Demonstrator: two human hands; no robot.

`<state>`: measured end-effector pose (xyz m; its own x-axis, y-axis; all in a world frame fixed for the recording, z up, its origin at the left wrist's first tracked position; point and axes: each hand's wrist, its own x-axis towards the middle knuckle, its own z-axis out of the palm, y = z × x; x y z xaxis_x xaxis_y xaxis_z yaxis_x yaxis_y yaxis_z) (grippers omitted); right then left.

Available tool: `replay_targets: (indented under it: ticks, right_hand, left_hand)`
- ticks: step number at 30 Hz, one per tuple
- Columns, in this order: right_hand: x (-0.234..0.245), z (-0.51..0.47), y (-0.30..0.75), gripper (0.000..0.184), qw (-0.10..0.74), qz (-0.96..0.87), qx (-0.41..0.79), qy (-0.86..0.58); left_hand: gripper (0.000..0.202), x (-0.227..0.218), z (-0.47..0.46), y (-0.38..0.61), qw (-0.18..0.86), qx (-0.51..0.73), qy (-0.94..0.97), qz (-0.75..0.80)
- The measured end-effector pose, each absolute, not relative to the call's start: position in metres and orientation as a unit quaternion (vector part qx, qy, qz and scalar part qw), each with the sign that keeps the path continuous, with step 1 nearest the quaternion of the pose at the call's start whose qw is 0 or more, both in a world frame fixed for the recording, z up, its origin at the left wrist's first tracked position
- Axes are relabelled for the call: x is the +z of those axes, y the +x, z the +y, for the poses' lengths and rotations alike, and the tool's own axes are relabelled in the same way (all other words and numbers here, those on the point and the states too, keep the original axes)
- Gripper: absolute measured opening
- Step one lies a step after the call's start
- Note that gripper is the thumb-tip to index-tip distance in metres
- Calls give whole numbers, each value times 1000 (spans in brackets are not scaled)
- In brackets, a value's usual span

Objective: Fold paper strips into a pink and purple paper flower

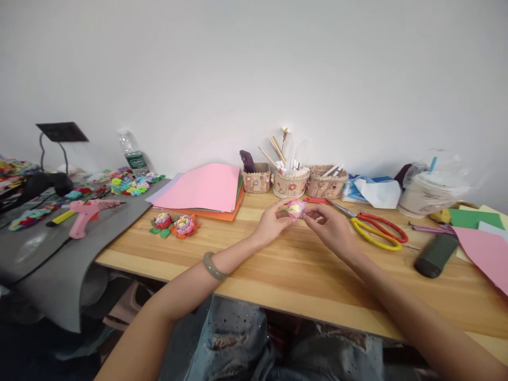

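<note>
A small pink and pale-yellow paper flower [295, 209] is held up over the wooden table, between my two hands. My left hand [273, 223] grips it from the left, fingers behind and thumb in front. On its right side, the bent fingers of my right hand [323, 225] pinch the petals; the exact fingertip contact is too small to make out. Two finished-looking paper flowers with green leaves lie to the left: a red one [162, 221] and an orange and purple one [184, 226]. Scissors with red and yellow handles [377, 231] rest just beyond my right hand.
Stacked coloured paper [198, 189] lies at the back left. Decorated baskets [291, 183] with sticks and pens stand against the wall. A pink glue gun [84, 216] sits on the grey mat. At right are a lidded cup [431, 193], a dark green case [435, 256] and pink paper [486, 254].
</note>
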<state>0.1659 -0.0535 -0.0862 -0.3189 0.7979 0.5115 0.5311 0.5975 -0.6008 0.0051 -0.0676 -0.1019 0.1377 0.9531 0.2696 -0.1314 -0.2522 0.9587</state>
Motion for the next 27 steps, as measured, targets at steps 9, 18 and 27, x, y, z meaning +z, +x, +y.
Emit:
replay_targets:
  ticks: [9,18,27]
  right_hand:
    - [-84,-48,169,19,387,-787,257,-405]
    - [-85,-57,165,10,421,-755,221,-451]
    - [-83,-45,172,30,359,-728,385,-439]
  left_hand:
    - [54,-104,-67,5,474,540,592,366]
    - [56,-105,-67,6,458,527,600,390]
    - [55,-105,-67,4,458,527,602,387]
